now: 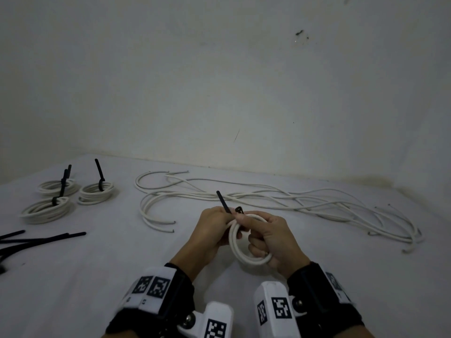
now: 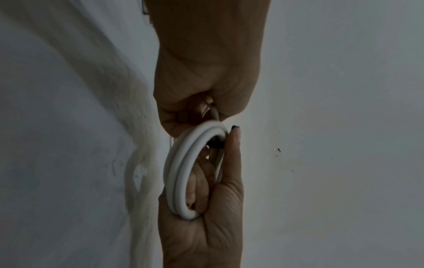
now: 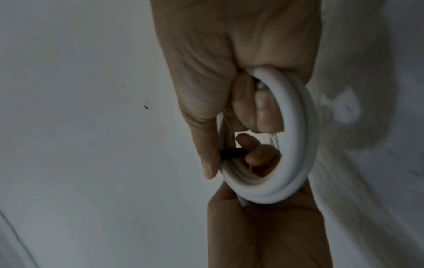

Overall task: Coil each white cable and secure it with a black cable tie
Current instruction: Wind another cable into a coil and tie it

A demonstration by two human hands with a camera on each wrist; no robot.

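A small white cable coil point(image 1: 253, 261) is held upright above the white surface, between both hands. My right hand point(image 1: 271, 235) curls its fingers through the coil's ring, with the thumb lying along the top by the tie's head. My left hand point(image 1: 214, 225) pinches the black cable tie point(image 1: 222, 200), whose tail sticks up and away to the left. In the right wrist view the tie point(image 3: 231, 153) crosses the coil point(image 3: 296, 127) under the right thumb. The left wrist view shows the coil point(image 2: 179, 163) lying in the right palm. Whether the tie's tail is threaded through its head is hidden.
Three tied white coils point(image 1: 96, 192) point(image 1: 57, 187) point(image 1: 45, 209) sit at the far left. Spare black ties point(image 1: 36, 240) lie at the left edge. Several loose white cables point(image 1: 268, 198) sprawl across the back and right. A wall rises behind the surface.
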